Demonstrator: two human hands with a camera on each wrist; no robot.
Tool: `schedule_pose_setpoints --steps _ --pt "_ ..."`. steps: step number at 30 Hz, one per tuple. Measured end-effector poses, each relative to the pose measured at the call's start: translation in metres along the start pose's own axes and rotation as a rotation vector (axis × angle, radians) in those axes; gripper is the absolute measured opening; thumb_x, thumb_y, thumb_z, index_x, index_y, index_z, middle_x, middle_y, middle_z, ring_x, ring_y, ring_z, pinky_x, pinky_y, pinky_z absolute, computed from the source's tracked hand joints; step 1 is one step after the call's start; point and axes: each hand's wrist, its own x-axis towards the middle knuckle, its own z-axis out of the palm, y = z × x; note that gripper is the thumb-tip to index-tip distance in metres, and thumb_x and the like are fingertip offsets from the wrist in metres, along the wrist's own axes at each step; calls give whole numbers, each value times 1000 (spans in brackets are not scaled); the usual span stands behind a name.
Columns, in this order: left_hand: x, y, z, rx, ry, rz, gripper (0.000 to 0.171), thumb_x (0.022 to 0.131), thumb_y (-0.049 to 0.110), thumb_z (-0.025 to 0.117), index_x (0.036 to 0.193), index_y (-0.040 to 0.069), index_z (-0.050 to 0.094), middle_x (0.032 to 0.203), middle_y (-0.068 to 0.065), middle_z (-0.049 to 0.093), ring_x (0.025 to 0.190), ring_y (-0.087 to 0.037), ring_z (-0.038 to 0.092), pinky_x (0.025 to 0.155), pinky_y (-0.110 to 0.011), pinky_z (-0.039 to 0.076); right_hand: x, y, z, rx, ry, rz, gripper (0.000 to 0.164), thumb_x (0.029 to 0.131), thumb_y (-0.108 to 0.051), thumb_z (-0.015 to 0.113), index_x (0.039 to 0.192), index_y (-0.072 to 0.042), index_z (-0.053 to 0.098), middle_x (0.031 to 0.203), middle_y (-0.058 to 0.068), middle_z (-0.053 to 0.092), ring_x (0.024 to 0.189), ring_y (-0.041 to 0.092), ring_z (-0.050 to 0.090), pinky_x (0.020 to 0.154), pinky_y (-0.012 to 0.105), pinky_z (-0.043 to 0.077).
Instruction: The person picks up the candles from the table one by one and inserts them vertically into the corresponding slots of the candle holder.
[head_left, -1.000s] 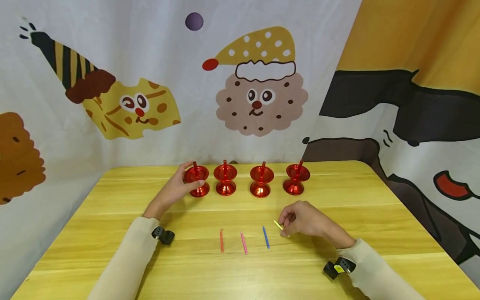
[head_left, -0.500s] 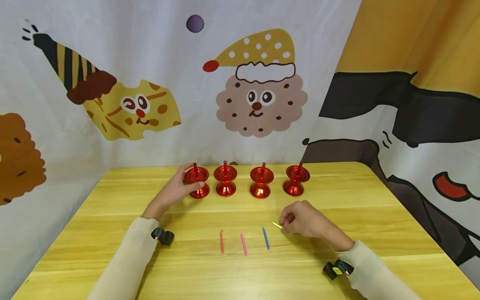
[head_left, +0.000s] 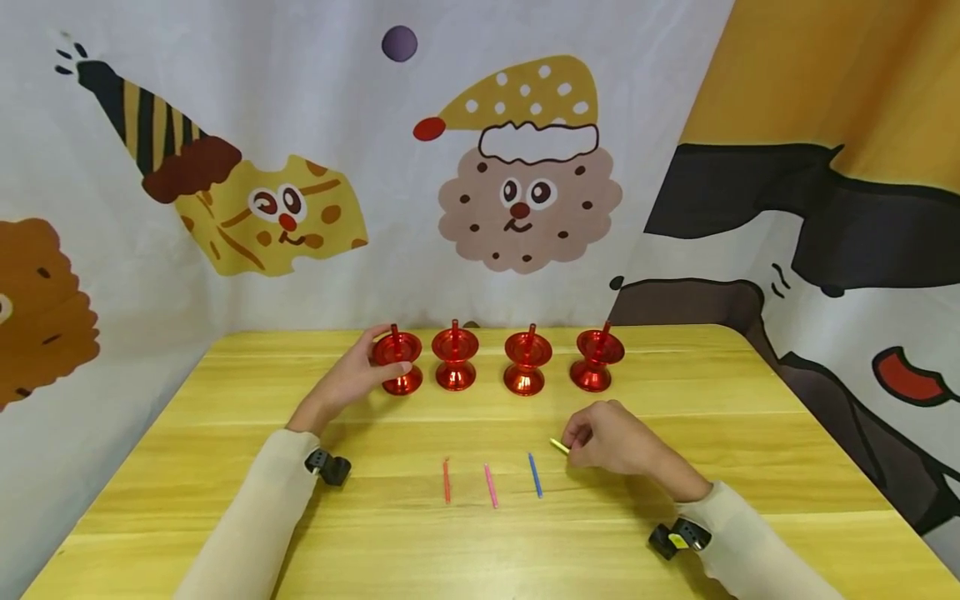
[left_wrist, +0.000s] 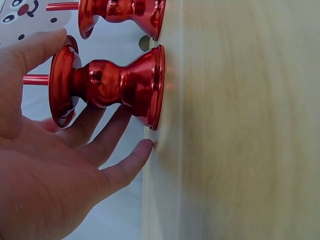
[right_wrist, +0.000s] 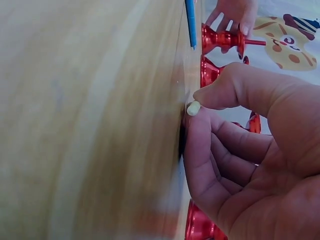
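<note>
My left hand (head_left: 351, 379) holds the leftmost shiny red candle holder (head_left: 402, 381). In the left wrist view, the thumb touches the upper dish of that candle holder (left_wrist: 106, 82) and the fingers reach behind its stem. My right hand (head_left: 615, 437) pinches a thin yellow candle (head_left: 558, 447) between thumb and fingertips, low over the table. In the right wrist view, one pale end of the yellow candle (right_wrist: 193, 108) sticks out of the pinch. To its left lie a blue candle (head_left: 535, 476), a pink candle (head_left: 491, 487) and a red candle (head_left: 447, 481).
Further red candle holders stand in a row along the back: one (head_left: 455, 375), another (head_left: 524, 379) and the rightmost (head_left: 591, 376), each with an upright red rod. A cartoon-printed curtain (head_left: 315, 67) hangs behind the wooden table (head_left: 420, 550).
The yellow candle has tilted slightly in my right fingers, and more of it is covered by them. My left hand stays at the leftmost candle holder. The head view has shifted slightly.
</note>
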Motion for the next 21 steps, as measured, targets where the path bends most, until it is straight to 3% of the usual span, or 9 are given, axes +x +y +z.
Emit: schedule_pose_setpoints --steps 8,15,21 --pt "-3 1 -2 -11 -34 21 88 106 24 74 173 0 21 160 -32 49 148 -48 49 122 -62 39 2 2 0 31 6 -31 16 81 1 81 89 -12 80 77 -10 69 71 9 59 63 25 49" --pt "-5 1 -5 -39 -83 37 88 105 21 75 171 -1 23 158 -32 51 146 -47 52 118 -59 44 4 0 0 88 20 -88 17 84 4 79 91 -11 81 79 -9 69 71 9 59 62 24 49" --pt "-6 0 -6 -62 -102 30 88 104 19 75 172 -2 21 157 -32 52 145 -46 53 118 -57 44 13 -6 -1 143 84 -171 15 88 7 77 94 -6 81 83 -7 71 74 9 62 67 24 53"
